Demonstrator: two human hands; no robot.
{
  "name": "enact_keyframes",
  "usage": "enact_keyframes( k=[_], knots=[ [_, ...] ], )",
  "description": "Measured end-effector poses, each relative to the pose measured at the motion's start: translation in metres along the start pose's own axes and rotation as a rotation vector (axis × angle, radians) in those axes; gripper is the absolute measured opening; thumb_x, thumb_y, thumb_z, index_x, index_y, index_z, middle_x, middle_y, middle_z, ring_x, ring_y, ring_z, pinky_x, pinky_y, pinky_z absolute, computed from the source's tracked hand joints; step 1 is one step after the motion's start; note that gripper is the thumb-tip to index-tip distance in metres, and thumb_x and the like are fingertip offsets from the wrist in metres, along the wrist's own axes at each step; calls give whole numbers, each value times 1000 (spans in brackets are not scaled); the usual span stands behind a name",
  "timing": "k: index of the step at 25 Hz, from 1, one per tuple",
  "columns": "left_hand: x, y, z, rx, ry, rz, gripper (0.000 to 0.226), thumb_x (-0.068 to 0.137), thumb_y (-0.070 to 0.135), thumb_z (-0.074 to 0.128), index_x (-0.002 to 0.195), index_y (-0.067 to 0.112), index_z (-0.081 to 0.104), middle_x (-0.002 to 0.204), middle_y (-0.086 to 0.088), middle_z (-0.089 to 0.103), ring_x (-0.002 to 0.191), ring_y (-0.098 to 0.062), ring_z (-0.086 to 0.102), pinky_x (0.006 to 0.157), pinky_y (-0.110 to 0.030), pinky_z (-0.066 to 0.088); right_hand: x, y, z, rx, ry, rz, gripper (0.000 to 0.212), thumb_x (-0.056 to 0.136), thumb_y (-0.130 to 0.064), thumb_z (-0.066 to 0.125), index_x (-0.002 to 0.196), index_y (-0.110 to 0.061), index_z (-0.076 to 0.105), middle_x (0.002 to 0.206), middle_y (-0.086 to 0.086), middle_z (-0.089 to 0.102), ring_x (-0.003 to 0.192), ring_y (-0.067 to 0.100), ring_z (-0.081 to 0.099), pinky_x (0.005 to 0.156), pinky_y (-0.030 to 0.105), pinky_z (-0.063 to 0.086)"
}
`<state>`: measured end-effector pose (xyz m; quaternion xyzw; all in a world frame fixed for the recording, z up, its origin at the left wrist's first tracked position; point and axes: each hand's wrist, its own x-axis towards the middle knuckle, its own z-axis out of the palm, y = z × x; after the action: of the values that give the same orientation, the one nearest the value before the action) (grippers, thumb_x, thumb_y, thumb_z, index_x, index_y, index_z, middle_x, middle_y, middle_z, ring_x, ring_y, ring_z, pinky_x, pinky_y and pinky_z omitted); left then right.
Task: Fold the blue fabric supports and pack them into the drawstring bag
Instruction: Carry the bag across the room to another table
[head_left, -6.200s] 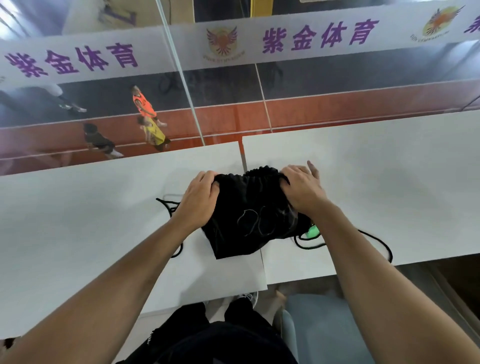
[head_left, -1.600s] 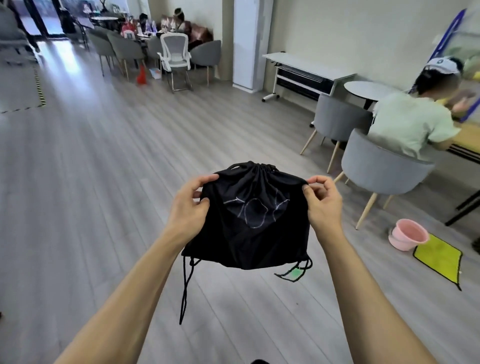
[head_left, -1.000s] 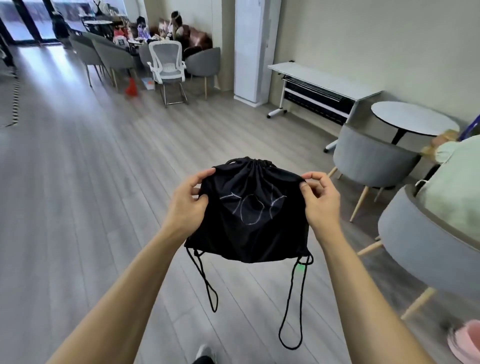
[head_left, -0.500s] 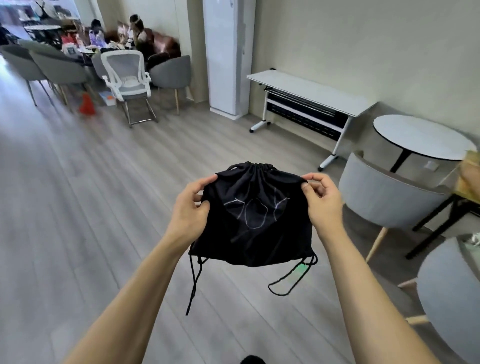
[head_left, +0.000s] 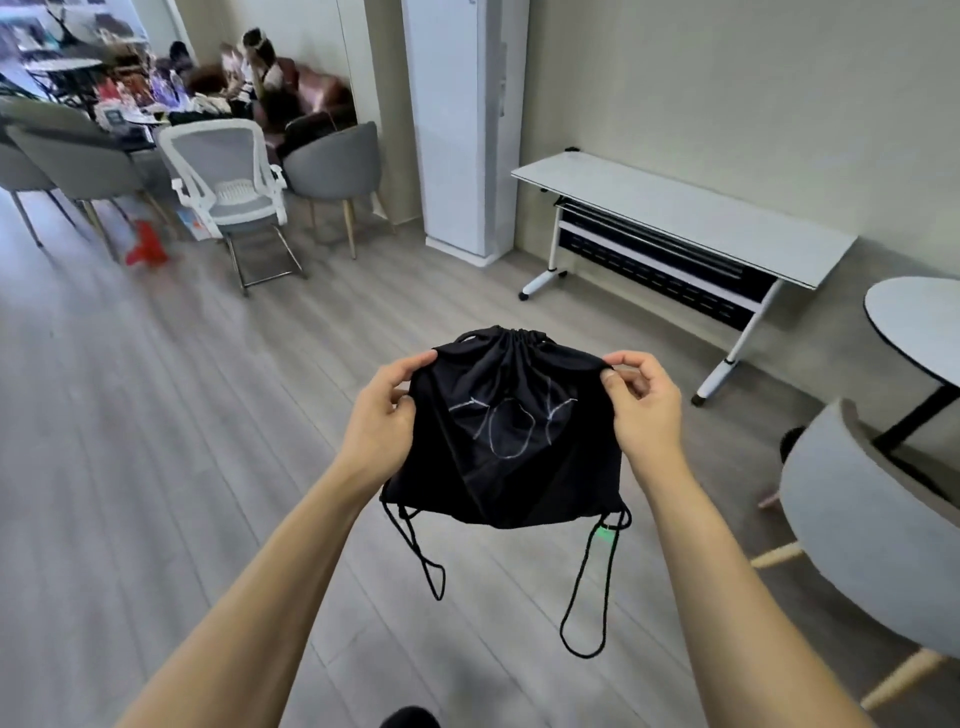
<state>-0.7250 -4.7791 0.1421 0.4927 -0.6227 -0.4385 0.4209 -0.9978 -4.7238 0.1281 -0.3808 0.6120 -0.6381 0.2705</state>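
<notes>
- The left hand (head_left: 382, 415) pinches the drawstring bag (head_left: 511, 441) at its 10 o'clock corner and the right hand (head_left: 641, 410) at 2 o'clock, holding it over the floor (head_left: 156, 467).
- Such light pinches may let it slip.
- The cords (head_left: 587, 597) dangling at 6 o'clock could snag.

- L hand (head_left: 382, 415): held out ahead, mid-view; thumb + index pinch upper L corner of bag (head_left: 511, 467); other fingers hidden behind fabric
- R hand (head_left: 644, 410): approx. same height; thumb + index pinch upper R corner; remaining fingers loosely curled
- L forearm (head_left: 270, 571) + R forearm (head_left: 727, 571): bare, stretched fwd, converging from lower corners; hands apart, bag's width between them
</notes>
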Motion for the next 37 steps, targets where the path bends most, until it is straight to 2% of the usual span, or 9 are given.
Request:
enact_keyframes(
  k=[3,11,16,20,23,26,30,34,37],
  knots=[
    [127,-13,4,6,1,19,66,92,-13,32,128,32,63,126,3,67,101,-10,67,94,-26,53,114,13,52,-18,-15,13,17,97,-4,60,98,-19,68,87,2,71,75,7,66,69,18,53],
    [467,-35,32,-1,-128,32,64,93,-10,32,129,33,63,116,-3,70,98,-13,68,95,-29,54,401,55,175,-89,103,22,15,98,-4,59,99,-16,68,88,5,75,76,11,69,67,21,54],
    [648,-29,71,-38,-176,-1,62,95,-9,32,128,32,63,98,3,72,76,-5,67,73,-16,54,563,72,219,-81,157,30,17,98,-3,59,98,-16,68,89,7,75,76,11,70,67,21,55],
    [817,-39,117,-56,-187,-3,62,94,-9,32,130,32,61,92,-5,73,73,-16,63,67,-21,52,727,104,257,-87,185,10,18,98,-5,60,96,-21,68,84,3,72,68,2,63,62,14,48],
    [933,-36,151,-64,-156,-33,61,94,-11,32,133,28,60,86,0,72,62,-4,61,58,-14,48,847,126,286,-83,179,46,16,97,-5,61,97,-19,68,81,4,70,65,3,59,60,13,46],
    [1041,-32,174,-105,-144,-37,62,93,-11,33,134,28,59,99,-3,75,76,-4,70,71,-15,53,953,130,313,-77,143,45,19,96,-4,61,94,-21,68,76,-3,65,60,0,57,58,13,45],
    [1184,-28,206,-148,-136,-35,66,92,-7,35,136,37,55,114,-5,72,102,-16,70,94,-30,54,1097,123,348,-90,109,30,15,96,-5,60,97,-17,68,79,2,68,60,7,60,58,19,48],
    [1326,-9,249,-184,-163,30,66,92,-12,34,140,29,52,111,6,71,93,-1,70,79,-12,52,1248,119,377,-131,189,-44,16,93,-7,62,92,-22,70,76,-4,66,54,5,52,55,21,45],
    [1435,18,281,-230,-201,70,66,90,-15,33,140,23,52,91,18,74,77,3,68,69,-9,50,1363,104,389,-122,261,-86,18,92,-8,64,90,-25,70,78,-1,68,56,8,53,55,21,45]
  ],
)
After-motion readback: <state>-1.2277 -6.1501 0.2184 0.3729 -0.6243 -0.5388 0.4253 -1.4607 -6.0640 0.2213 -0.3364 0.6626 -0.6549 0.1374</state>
